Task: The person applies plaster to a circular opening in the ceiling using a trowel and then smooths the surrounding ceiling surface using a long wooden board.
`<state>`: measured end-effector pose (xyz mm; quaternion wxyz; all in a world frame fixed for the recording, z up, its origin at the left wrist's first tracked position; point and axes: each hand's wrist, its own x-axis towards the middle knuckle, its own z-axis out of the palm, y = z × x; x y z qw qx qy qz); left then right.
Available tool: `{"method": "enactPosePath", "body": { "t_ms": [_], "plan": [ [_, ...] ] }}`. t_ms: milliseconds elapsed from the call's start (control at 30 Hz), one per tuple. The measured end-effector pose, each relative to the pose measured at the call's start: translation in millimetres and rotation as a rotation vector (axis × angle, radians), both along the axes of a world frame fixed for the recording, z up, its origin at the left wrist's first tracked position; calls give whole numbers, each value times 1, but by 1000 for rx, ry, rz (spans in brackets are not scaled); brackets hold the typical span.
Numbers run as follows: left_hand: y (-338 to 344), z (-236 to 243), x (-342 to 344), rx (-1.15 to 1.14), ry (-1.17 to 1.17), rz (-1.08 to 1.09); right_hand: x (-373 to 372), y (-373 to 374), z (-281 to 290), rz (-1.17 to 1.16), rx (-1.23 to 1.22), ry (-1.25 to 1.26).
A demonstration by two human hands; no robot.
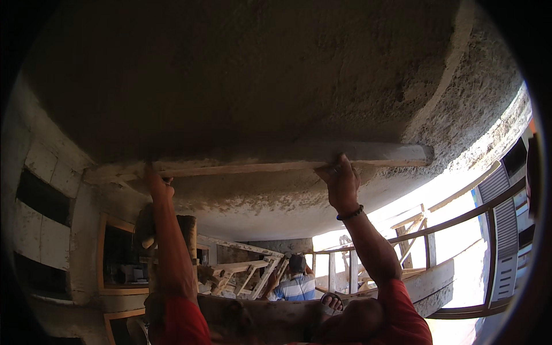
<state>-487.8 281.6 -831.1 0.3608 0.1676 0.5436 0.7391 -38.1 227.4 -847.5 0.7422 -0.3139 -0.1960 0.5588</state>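
Note:
Overhead, a long straight-edge board [253, 167] lies across the ceiling [259, 75], which is coated in dark, damp-looking plaster. My left hand [158, 184] grips the board near its left end, fingers closed around the lower edge. Farther right, my right hand [341, 183] is closed on the same edge, a dark beaded bracelet [351, 214] at the wrist. Both arms reach up in red sleeves. Shadow hides part of my left fingers. Patchy plaster shows on the near side of the board, and the board's right end stops near a rougher strip of ceiling.
Below, a person in a striped shirt [296, 286] is among wooden scaffold timbers [247, 267]. A wooden beam [259, 316] runs across beneath me. Window frames [103, 253] line the left wall; a curved railing [448, 229] borders the bright right side.

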Motion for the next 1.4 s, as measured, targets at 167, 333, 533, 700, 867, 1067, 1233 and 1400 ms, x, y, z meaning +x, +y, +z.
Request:
{"method": "enactPosePath", "body": {
  "t_ms": [167,333,533,700,867,1067,1233,1400],
  "plan": [
    [-7,4,37,-15,-57,-35,23,8,12,-194,-17,-68],
    [-17,38,124,38,-175,-79,113,14,69,-288,81,-345],
    [-15,37,145,94,-281,-245,137,-5,78,-503,182,-1312],
    [17,-14,41,60,-147,-231,64,3,79,-160,123,-443],
    [16,-38,-74,90,238,-160,-36,2,60,6,67,-82],
    [-1,28,-24,10,-91,-79,-15,12,49,-141,62,-126],
    [-3,61,1,146,389,-234,34,13,141,-242,175,-211],
    [-17,154,104,112,-228,-164,104,16,183,-365,190,-527]
  ]
}}
